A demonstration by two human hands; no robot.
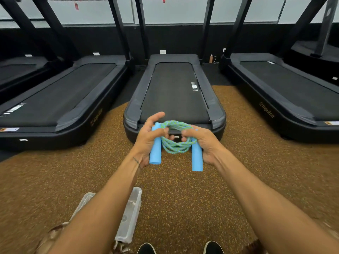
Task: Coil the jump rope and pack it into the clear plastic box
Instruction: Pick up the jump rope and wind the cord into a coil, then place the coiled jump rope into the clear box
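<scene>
Above the speckled brown floor, just in front of the near end of the middle treadmill, two bare hands hold a jump rope in the air. The rope is blue-green and braided, gathered into a round bundle of several loops that hangs between the hands. The left hand has its grip closed around one light blue foam handle, which stands nearly upright with its lower end sticking out below the palm; the index finger is lifted and stretched out above the coil. The right hand has its grip closed around the other blue handle, also nearly upright, and its fingers curl over the right side of the coil. The two handles are roughly parallel, with the coil between them.

The clear plastic box lies on the floor near the bottom edge of the view, to the left of the person's feet, partly hidden under the left forearm. It is well apart from the rope, and whether it holds anything cannot be told.

Two black shoes show at the bottom edge. More treadmills stand to the left and right of the middle one.
</scene>
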